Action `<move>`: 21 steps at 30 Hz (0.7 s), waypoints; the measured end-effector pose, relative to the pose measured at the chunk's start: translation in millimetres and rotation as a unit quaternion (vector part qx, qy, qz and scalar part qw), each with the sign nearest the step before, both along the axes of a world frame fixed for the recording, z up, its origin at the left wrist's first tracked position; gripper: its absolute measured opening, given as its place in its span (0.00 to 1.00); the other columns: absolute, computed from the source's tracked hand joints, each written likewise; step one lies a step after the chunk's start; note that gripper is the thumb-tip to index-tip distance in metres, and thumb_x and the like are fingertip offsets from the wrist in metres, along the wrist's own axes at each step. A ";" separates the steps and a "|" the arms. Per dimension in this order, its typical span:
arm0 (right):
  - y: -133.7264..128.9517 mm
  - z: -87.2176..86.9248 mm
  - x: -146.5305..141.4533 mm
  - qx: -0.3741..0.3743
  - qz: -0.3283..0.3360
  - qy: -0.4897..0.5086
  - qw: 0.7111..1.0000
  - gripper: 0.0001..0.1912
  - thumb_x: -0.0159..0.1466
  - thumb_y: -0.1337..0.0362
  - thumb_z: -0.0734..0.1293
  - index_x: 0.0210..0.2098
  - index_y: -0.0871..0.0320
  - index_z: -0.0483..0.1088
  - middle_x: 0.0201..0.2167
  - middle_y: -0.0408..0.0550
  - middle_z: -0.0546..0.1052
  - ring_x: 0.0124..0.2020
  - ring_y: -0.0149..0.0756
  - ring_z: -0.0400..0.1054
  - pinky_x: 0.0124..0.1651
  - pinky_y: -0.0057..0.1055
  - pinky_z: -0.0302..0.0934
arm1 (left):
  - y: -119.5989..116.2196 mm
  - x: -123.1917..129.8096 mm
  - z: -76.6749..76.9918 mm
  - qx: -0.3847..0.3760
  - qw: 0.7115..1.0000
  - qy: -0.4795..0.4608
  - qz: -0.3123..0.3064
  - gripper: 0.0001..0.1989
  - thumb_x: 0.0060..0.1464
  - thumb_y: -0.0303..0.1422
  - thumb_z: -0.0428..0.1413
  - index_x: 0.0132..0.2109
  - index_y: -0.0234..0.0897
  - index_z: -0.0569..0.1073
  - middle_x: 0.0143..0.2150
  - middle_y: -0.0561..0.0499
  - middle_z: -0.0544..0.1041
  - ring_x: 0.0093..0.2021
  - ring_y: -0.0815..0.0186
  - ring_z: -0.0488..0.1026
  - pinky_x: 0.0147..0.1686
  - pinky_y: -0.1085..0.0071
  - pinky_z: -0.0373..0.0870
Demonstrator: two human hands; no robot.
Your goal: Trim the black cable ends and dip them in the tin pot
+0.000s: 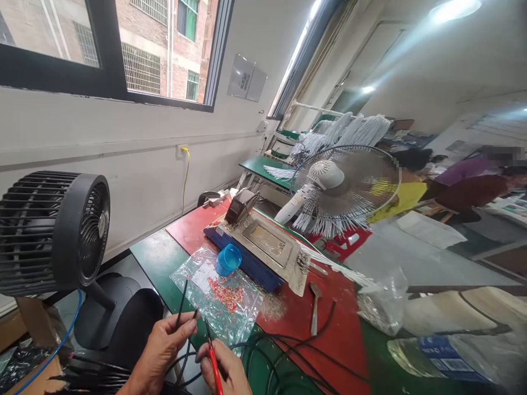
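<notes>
My left hand (167, 343) is closed, thumb against fingers, on a black cable (183, 299) whose end points up. A second short dark end shows near the thumb tip. Close by on the right, my right hand (226, 365) is wrapped round a red-handled tool (214, 366) with a slim dark tip; its exact kind is unclear. The tip points up toward the left hand, apart from it. Ahead of both hands lies a clear plastic bag (242, 323) with many small red and yellow bits (225, 293) on it. Coils of black cable (267, 356) lie beside my right hand.
A blue cup (228, 260) stands by a solder pot machine (263, 241). A spoon (315, 307) lies on the red mat (341, 329). A plastic bottle (436, 356) is at right. A black fan (82, 230) and a white fan (329, 175) flank the table. Other people sit far right.
</notes>
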State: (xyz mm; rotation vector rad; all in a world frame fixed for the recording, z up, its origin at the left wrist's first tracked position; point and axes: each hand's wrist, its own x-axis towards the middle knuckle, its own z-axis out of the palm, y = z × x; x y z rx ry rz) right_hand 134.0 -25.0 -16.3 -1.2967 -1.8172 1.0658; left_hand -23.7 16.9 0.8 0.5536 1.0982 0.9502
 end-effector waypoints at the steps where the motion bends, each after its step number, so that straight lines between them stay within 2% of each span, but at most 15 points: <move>1: 0.0 1.0 -1.4 -0.028 0.006 0.021 0.999 0.25 0.63 0.45 0.53 0.33 0.58 0.70 0.24 0.44 0.68 0.24 0.29 0.62 0.26 0.23 0.55 | -0.1 0.2 -0.5 0.001 1.000 0.000 -0.002 0.20 0.33 0.41 0.68 0.35 0.36 0.80 0.28 0.50 0.78 0.31 0.65 0.69 0.34 0.74 0.63; 3: 0.0 1.8 -4.2 -0.074 0.008 0.064 0.995 0.29 0.62 0.42 0.52 0.33 0.59 0.70 0.23 0.42 0.65 0.23 0.28 0.59 0.25 0.23 0.53 | -0.7 0.4 -0.6 0.005 1.000 0.001 -0.013 0.18 0.34 0.40 0.68 0.35 0.37 0.80 0.29 0.50 0.78 0.32 0.65 0.70 0.33 0.74 0.64; 8: -1.4 -3.8 -9.3 -0.153 0.025 0.150 0.976 0.33 0.59 0.37 0.53 0.32 0.61 0.70 0.18 0.38 0.58 0.18 0.25 0.54 0.21 0.22 0.49 | -3.0 0.3 1.5 0.019 0.998 0.018 -0.050 0.18 0.38 0.42 0.65 0.37 0.36 0.80 0.22 0.53 0.74 0.24 0.67 0.67 0.23 0.74 0.61; 13: -3.3 -5.7 -10.4 -0.181 0.012 0.173 0.968 0.34 0.58 0.36 0.53 0.31 0.62 0.70 0.16 0.37 0.58 0.16 0.25 0.53 0.20 0.22 0.47 | -5.0 0.7 1.5 0.039 0.997 0.026 -0.065 0.19 0.41 0.42 0.64 0.39 0.34 0.79 0.29 0.48 0.77 0.29 0.63 0.69 0.27 0.73 0.62; 19: -3.8 -2.1 -10.2 -0.203 0.010 0.186 0.961 0.34 0.57 0.35 0.54 0.30 0.62 0.69 0.17 0.38 0.59 0.16 0.24 0.53 0.20 0.22 0.47 | -6.2 1.5 -0.5 0.040 0.996 0.003 -0.080 0.18 0.41 0.42 0.63 0.37 0.33 0.79 0.27 0.48 0.77 0.26 0.65 0.67 0.26 0.72 0.62; 21: -3.9 -0.9 -10.6 -0.210 0.007 0.192 0.959 0.34 0.57 0.36 0.54 0.31 0.62 0.69 0.17 0.38 0.59 0.16 0.24 0.53 0.20 0.22 0.46 | -6.1 1.5 0.6 0.046 0.996 0.013 -0.079 0.18 0.41 0.42 0.64 0.37 0.33 0.79 0.27 0.49 0.77 0.27 0.64 0.69 0.29 0.71 0.63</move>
